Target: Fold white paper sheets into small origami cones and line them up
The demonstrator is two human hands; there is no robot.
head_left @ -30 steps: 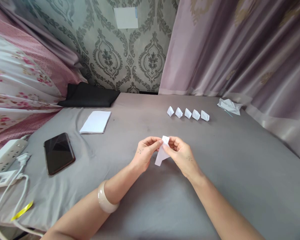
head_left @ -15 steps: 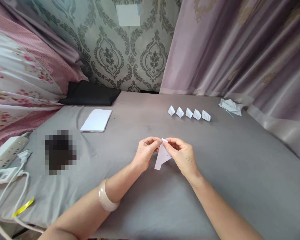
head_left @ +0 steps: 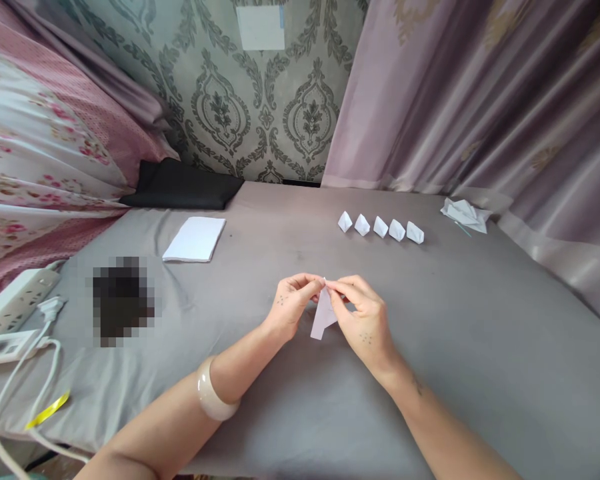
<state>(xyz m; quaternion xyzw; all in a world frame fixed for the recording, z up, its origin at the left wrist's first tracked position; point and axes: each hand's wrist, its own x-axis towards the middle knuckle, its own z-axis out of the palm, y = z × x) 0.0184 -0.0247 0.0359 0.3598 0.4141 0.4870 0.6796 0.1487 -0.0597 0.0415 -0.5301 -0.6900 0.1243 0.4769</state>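
A partly folded sheet of white paper (head_left: 322, 316) hangs between my two hands above the grey cloth. My left hand (head_left: 294, 303) pinches its top end between thumb and fingers. From the other side my right hand (head_left: 363, 310) is closed on the same top end, its fingertips meeting those of the left. The right thumb and fingers cover part of the paper's right flap. Beyond my hands, several small folded white paper pieces (head_left: 381, 227) stand in a row on the cloth.
A stack of white paper (head_left: 195, 239) lies at left, near a folded black cloth (head_left: 185, 184). Crumpled white paper (head_left: 464, 215) rests at far right. A power strip (head_left: 17, 303) with cords, a yellow strip (head_left: 49, 410) and a blurred dark patch (head_left: 123, 300) are on the left.
My right hand has shifted its grip at the paper's top, its fingers now straighter and covering more of the right flap. The left hand keeps its pinch.
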